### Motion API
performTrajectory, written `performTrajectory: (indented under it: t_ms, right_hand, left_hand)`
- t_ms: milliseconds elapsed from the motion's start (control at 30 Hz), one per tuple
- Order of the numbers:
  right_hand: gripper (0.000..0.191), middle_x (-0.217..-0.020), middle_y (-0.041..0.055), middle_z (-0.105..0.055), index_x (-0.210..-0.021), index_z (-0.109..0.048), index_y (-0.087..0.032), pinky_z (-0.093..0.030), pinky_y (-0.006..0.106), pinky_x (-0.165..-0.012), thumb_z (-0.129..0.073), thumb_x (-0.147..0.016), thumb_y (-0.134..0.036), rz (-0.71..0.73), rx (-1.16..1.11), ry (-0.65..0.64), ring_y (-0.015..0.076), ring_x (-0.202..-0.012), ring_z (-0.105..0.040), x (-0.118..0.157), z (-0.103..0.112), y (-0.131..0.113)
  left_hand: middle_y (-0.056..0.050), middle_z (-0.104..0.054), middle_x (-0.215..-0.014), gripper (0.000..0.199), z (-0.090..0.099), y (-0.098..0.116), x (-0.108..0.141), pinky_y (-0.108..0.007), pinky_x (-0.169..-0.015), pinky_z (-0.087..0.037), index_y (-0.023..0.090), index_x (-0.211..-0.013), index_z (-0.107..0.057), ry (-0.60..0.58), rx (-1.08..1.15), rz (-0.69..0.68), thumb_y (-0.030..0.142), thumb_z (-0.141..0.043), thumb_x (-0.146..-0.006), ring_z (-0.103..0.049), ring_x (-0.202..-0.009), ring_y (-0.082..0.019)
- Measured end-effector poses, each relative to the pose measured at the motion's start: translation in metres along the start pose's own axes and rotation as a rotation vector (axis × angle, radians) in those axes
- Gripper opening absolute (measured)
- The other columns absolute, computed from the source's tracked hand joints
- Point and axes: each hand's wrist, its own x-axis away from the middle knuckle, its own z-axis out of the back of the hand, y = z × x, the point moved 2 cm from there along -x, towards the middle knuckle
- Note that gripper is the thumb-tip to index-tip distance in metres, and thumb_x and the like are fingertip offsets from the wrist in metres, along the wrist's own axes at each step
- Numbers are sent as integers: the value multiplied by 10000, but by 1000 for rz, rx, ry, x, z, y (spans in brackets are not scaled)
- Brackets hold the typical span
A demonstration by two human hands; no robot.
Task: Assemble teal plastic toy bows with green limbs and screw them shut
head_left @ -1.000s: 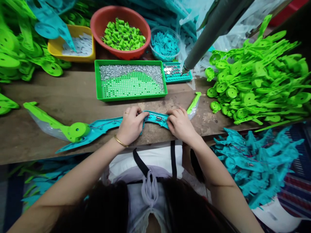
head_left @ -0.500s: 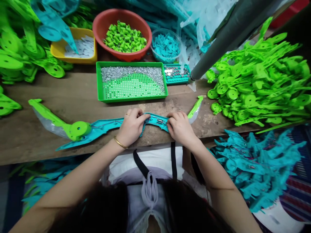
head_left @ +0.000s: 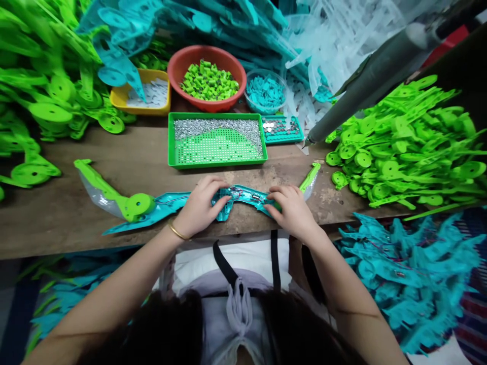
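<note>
A long teal bow-shaped shell [head_left: 247,194] lies along the front of the table, its inside facing up, with thin wires and a small silvery part in it. Bright green arms with clear film-like pieces stick out at both ends, the larger one [head_left: 139,205] at the left. My left hand [head_left: 203,203] is closed around the shell left of its middle, thumb and fingers on the two edges. On the right, my right hand [head_left: 289,208] grips the shell near the right green arm, fingers bent over it and hiding part of it.
Behind the shell stand a green tray [head_left: 216,163] of screws, a small teal tray [head_left: 283,137] of metal discs, a red bowl [head_left: 207,104], a yellow bin [head_left: 140,109] and a clear tub [head_left: 266,106]. Green parts [head_left: 395,152] are heaped at right; a grey pole [head_left: 350,96] slants over the table.
The view has shifted, so the scene sits lower and further right. My left hand's fingers have spread wider along the shell, showing more of its middle. Both hands are still on it.
</note>
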Motion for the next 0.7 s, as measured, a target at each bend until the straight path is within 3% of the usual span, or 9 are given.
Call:
performTrajectory:
  t_ms: [100,267,400,567,700]
  right_hand:
    - [148,-1143,86,-683,-994,-664,-206,-362,477,-1049,-567,-924,-293,1,-30,56,249,-1101,-594,-4,0,-6]
    - [164,-1120,63,-693,-974,-678,-222,-288,476,-1122,-524,-951,-271,60,-33,58,216,-1090,-603,-21,-11,-21]
    - [215,-1150,58,-684,-1083,-681,-241,-271,485,-1127,-509,-963,-294,136,-10,62,216,-1100,-591,-32,-21,-27]
    - [254,-1156,49,-688,-1091,-688,-252,-232,528,-1135,-471,-980,-321,175,104,54,236,-1085,-573,-37,-26,-32]
    - [260,-1147,46,-688,-1090,-677,-243,-220,541,-1138,-448,-986,-306,183,166,49,242,-1080,-567,-37,-25,-36]
  left_hand:
    - [-93,-596,-1005,178,-1,0,6,-369,-877,-471,136,-982,-659,30,-93,-4,272,-558,-927,-565,-978,-228]
    - [-84,-594,-929,192,-18,3,5,-354,-809,-445,156,-912,-704,63,-168,-50,270,-550,-933,-537,-903,-220]
    - [-83,-599,-903,205,-27,5,-2,-353,-769,-419,176,-899,-719,62,-233,-80,253,-534,-937,-511,-876,-228]
    - [-75,-602,-877,196,-24,6,-6,-363,-761,-398,177,-873,-707,13,-268,-22,268,-544,-933,-511,-866,-234]
    - [-89,-617,-940,205,-20,14,1,-379,-774,-401,178,-888,-708,-4,-284,-59,282,-537,-934,-515,-909,-249]
